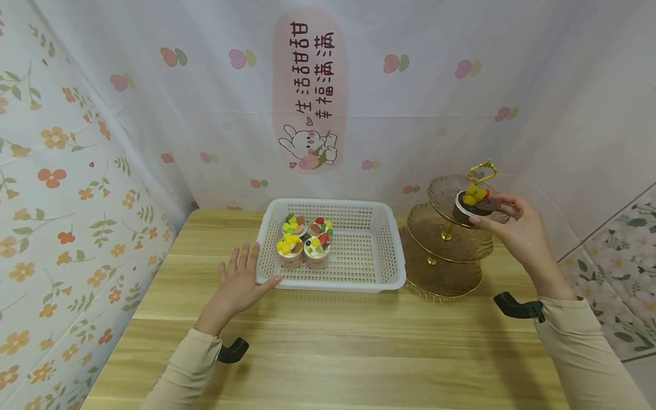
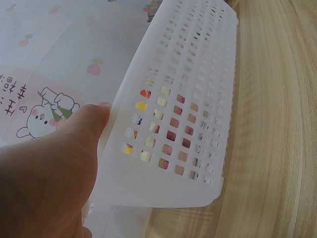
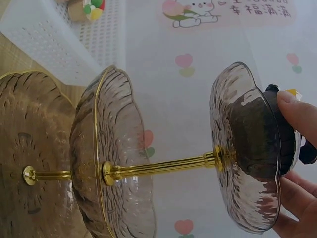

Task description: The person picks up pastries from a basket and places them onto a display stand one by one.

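My right hand [image 1: 517, 228] pinches a dark chocolate cupcake [image 1: 465, 212] with yellow fruit and a bit of red on top. The cupcake is at the top tier of a three-tier cake stand [image 1: 446, 279]; in the right wrist view its dark base [image 3: 255, 141] shows through that clear tier. Whether it bears its weight there I cannot tell. My left hand [image 1: 241, 285] rests at the front left corner of a white plastic basket [image 1: 353, 286], fingers spread straight and thumb touching the rim. Several fruit-topped cupcakes [image 1: 316, 260] stand together in the basket's left half.
Gold posts [image 3: 163, 165] join the stand's tiers, and a gold handle [image 1: 482, 171] rises at its top. Basket and stand are side by side on a wooden table [image 1: 318, 341], against a printed curtain [image 1: 215, 102]. A floral curtain [image 1: 51, 228] hangs at the left.
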The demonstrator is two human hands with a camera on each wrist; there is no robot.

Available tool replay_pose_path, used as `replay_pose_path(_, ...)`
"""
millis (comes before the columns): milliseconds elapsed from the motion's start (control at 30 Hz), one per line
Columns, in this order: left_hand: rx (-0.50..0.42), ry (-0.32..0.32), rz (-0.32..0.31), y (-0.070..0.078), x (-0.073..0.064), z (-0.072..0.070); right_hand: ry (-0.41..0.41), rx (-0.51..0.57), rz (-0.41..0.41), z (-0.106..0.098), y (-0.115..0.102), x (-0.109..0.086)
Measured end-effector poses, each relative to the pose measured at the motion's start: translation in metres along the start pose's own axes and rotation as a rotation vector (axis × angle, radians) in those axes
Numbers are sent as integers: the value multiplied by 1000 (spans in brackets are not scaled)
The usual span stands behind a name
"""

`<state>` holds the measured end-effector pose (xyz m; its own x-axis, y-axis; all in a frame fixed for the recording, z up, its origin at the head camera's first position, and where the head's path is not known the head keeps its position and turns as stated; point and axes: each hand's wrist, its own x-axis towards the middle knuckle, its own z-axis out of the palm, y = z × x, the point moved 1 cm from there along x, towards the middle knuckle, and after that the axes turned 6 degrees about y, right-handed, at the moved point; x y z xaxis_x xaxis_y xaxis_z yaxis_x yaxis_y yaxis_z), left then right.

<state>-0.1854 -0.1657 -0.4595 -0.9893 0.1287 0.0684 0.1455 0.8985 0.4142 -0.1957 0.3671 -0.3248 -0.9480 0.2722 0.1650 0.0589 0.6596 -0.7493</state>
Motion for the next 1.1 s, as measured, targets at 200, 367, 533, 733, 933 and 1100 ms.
replay_pose_path(200,-1,-5,-3,-2,1,2,-2,19,-19,1,-1,-3)
replay_pose_path(367,7,-7,-8,-3,1,2,11,31,-27,2,0,-7)
replay_pose_path(533,5,0,0,-1,1,2,64,41,-44,2,2,-17)
replay_pose_path(733,-4,1,7,-1,0,1,406,239,-120,19,6,-44)
replay_pose_path(933,2,-9,3,-1,1,0,676,433,-286,76,5,-84)
replay_pose_path(1100,10,-12,6,-1,1,0,378,346,-415,130,-4,-92)
